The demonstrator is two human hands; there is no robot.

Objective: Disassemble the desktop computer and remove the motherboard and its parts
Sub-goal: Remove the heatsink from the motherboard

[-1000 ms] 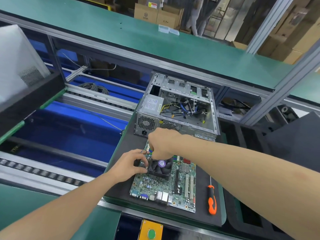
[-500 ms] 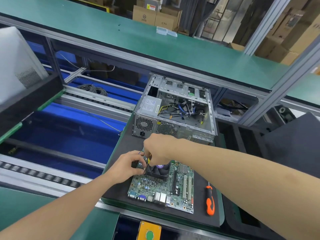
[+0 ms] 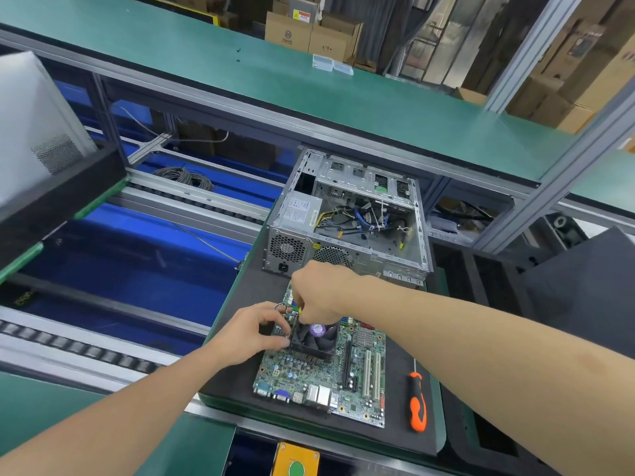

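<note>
On my feed the left hand [image 3: 254,333] sat at the left side of the fan [image 3: 318,338], fingers curled, thumb and forefinger gripping its near-left corner. Just right of it, the right hand [image 3: 323,293] reached over the fan's far-left corner with fingertips bunched downward, pinching what looked like a thin lead [image 3: 294,326]. Any plug was hidden under those fingers.

The fan sat on the motherboard [image 3: 360,372], which lay flat on the black mat [image 3: 237,372], already out of the case [image 3: 347,214]. The case stood open just behind the board, with loose cables inside. Right of the board, apart from it, 1 screwdriver [image 3: 417,403] lay on the mat, untouched.

I judged the step in hand to be stripping the board's parts, starting with freeing the fan lead from its header. With both hands working in 1 tight corner, the next move called for a straight upward pull on the plug, not the wire, while the left hand kept the fan and board from lifting. After that, the cooler's fasteners would probably need the screwdriver.
</note>
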